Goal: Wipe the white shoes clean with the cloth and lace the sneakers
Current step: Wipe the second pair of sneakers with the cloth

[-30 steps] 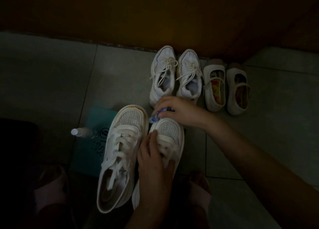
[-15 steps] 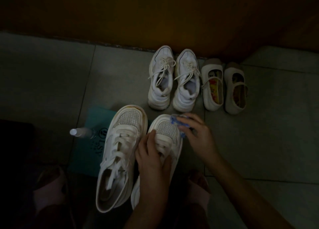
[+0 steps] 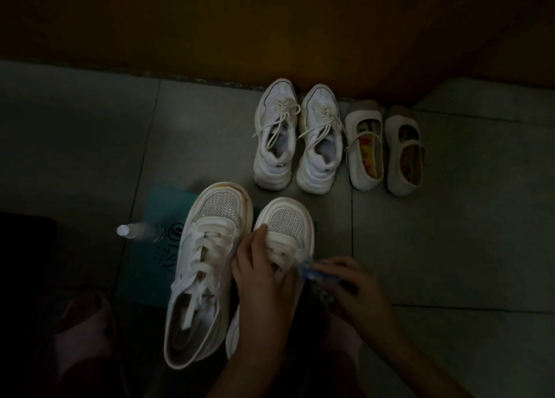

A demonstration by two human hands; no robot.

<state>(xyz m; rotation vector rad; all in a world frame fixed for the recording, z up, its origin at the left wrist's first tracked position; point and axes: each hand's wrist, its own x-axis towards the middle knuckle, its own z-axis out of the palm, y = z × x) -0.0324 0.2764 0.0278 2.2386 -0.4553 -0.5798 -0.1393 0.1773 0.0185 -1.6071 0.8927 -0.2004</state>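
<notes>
The white mesh-toed platform sneaker [image 3: 289,217] points toe-away, long axis near-to-far. The left hand [image 3: 264,283] curls its fingers over the laces [image 3: 280,241], and the right hand [image 3: 357,292] pinches a crumpled blue cloth [image 3: 310,268] against the shoe's side.

Dim room, grey tiled floor [image 3: 90,133] (dark grout lines), brown-orange wall [image 3: 270,22]

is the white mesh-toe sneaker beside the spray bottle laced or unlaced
Laced: flat white laces cross the white mesh-toe sneaker in several rows; ends drop into its opening.
</notes>
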